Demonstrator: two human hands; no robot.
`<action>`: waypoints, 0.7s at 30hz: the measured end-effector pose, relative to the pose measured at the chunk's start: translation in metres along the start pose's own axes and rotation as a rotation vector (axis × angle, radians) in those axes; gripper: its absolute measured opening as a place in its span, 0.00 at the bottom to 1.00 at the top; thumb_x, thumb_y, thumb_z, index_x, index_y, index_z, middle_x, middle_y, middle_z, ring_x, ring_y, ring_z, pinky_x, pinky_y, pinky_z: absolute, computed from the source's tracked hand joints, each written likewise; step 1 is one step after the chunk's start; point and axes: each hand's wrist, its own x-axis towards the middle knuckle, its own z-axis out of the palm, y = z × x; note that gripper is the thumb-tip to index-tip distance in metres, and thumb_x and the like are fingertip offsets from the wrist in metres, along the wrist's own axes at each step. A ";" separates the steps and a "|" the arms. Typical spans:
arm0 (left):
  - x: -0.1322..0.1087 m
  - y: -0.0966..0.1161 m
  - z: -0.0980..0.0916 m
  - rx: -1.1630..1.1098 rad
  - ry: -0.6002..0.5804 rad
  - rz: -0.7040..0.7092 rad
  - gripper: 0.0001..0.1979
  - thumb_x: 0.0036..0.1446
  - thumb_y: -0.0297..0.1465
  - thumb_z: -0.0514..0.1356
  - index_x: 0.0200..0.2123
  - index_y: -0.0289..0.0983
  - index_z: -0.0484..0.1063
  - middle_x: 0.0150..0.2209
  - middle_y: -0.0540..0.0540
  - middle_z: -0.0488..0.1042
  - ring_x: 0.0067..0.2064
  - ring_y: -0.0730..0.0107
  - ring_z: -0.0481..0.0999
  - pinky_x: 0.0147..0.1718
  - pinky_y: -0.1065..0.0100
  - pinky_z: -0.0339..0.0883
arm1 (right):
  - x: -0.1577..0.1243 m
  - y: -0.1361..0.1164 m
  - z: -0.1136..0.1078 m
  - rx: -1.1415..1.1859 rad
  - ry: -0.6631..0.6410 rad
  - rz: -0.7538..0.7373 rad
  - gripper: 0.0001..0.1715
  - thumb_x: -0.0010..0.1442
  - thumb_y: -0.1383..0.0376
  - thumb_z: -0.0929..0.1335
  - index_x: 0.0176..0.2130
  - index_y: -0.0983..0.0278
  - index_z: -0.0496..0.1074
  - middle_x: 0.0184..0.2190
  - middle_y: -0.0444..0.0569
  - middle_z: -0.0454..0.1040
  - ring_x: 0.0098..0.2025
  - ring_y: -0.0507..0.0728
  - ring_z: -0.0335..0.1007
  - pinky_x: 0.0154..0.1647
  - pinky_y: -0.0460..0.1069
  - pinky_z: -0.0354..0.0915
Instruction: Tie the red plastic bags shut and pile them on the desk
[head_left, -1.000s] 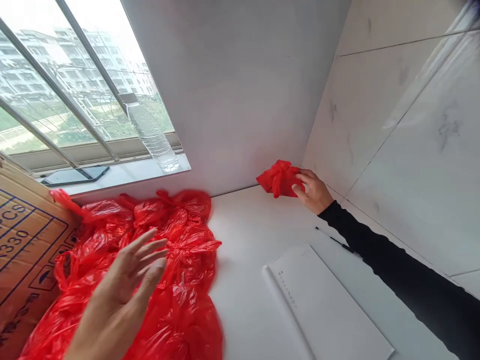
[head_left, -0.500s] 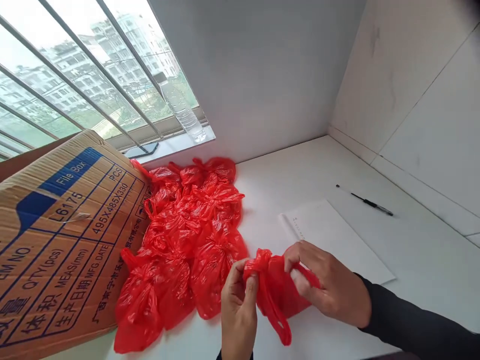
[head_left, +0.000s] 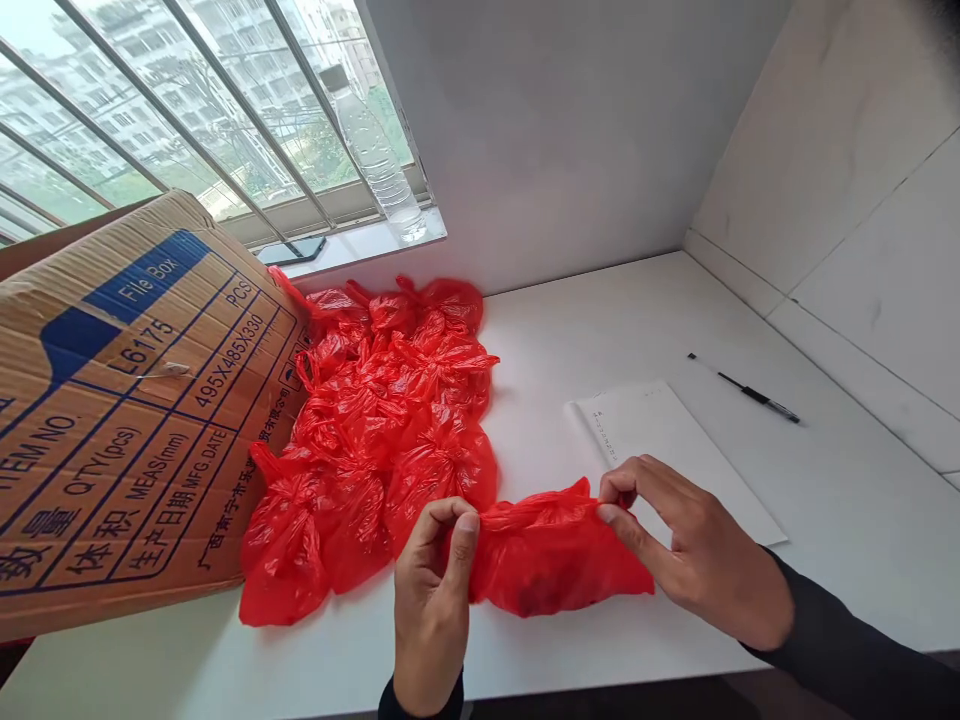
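Note:
A red plastic bag (head_left: pixel 555 560) is stretched sideways between my two hands, near the table's front edge. Dark shapes show through its lower part; I cannot make out what they are. My left hand (head_left: pixel 439 590) pinches the bag's left end between thumb and forefinger. My right hand (head_left: pixel 682 545) is closed on the top right corner of the bag. Left of the held bag lies a cluster of several knotted red plastic bags (head_left: pixel 375 430), packed against one another, their contents hidden.
A cardboard box (head_left: pixel 150 400) stands at the left, against the bags. A paper sheet (head_left: pixel 675 450) and a black pen (head_left: pixel 757 397) lie on the white table (head_left: pixel 540 350) at the right. On the windowsill are a clear bottle (head_left: pixel 379 165) and a phone (head_left: pixel 292 250).
My hands have moved apart, drawing the bag's top out sideways. The loop that hung down in front of the bag no longer shows. The camera view has tilted slightly downward.

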 end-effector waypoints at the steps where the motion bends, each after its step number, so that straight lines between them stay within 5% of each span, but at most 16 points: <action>1: 0.000 -0.003 -0.002 -0.010 0.013 -0.004 0.10 0.65 0.42 0.59 0.37 0.42 0.71 0.34 0.51 0.69 0.36 0.71 0.69 0.37 0.71 0.64 | -0.001 0.000 -0.002 0.010 0.001 0.064 0.06 0.71 0.63 0.61 0.39 0.58 0.65 0.35 0.44 0.70 0.36 0.54 0.67 0.31 0.49 0.64; 3: -0.002 -0.005 -0.003 0.005 0.004 0.023 0.10 0.65 0.42 0.59 0.42 0.44 0.72 0.38 0.50 0.71 0.40 0.70 0.70 0.40 0.72 0.66 | -0.002 -0.002 -0.004 0.032 -0.013 0.172 0.05 0.69 0.59 0.63 0.42 0.57 0.67 0.36 0.44 0.71 0.36 0.55 0.69 0.28 0.48 0.65; 6: -0.007 -0.002 0.002 0.111 -0.104 0.138 0.19 0.60 0.40 0.65 0.53 0.47 0.70 0.47 0.48 0.72 0.50 0.64 0.71 0.48 0.69 0.66 | 0.002 -0.010 0.001 0.046 -0.085 0.193 0.16 0.66 0.53 0.67 0.51 0.55 0.68 0.39 0.44 0.73 0.38 0.56 0.71 0.37 0.51 0.70; 8: -0.008 0.002 0.004 0.142 -0.148 0.185 0.14 0.59 0.37 0.66 0.48 0.46 0.73 0.43 0.49 0.73 0.45 0.66 0.73 0.45 0.69 0.67 | 0.005 -0.014 0.004 0.052 -0.134 0.150 0.12 0.66 0.54 0.67 0.47 0.55 0.71 0.38 0.44 0.74 0.38 0.56 0.71 0.40 0.51 0.69; 10: -0.007 0.002 0.002 0.092 -0.067 0.136 0.06 0.61 0.37 0.64 0.38 0.43 0.74 0.35 0.51 0.73 0.37 0.69 0.72 0.38 0.71 0.67 | 0.006 -0.014 0.003 0.067 -0.101 0.179 0.08 0.68 0.56 0.65 0.42 0.56 0.71 0.35 0.44 0.74 0.35 0.55 0.70 0.33 0.49 0.67; 14: -0.003 -0.002 -0.010 -0.112 0.187 -0.006 0.12 0.63 0.44 0.60 0.37 0.42 0.72 0.35 0.51 0.74 0.36 0.69 0.72 0.35 0.72 0.67 | 0.003 -0.010 -0.006 0.141 0.075 0.334 0.10 0.70 0.55 0.62 0.42 0.56 0.67 0.35 0.44 0.72 0.36 0.55 0.69 0.26 0.46 0.64; 18: -0.008 0.008 -0.009 -0.040 0.135 0.002 0.15 0.59 0.44 0.64 0.45 0.43 0.71 0.41 0.49 0.76 0.42 0.64 0.76 0.41 0.69 0.69 | -0.001 -0.016 -0.011 0.241 -0.022 0.332 0.12 0.69 0.53 0.63 0.39 0.57 0.67 0.33 0.43 0.70 0.35 0.54 0.68 0.37 0.49 0.68; 21: -0.012 0.021 -0.004 0.002 0.111 0.018 0.13 0.57 0.42 0.66 0.38 0.41 0.72 0.33 0.50 0.75 0.35 0.68 0.75 0.34 0.72 0.69 | -0.003 -0.030 -0.014 0.301 -0.107 0.386 0.19 0.69 0.48 0.63 0.35 0.58 0.66 0.30 0.42 0.67 0.32 0.54 0.65 0.34 0.49 0.66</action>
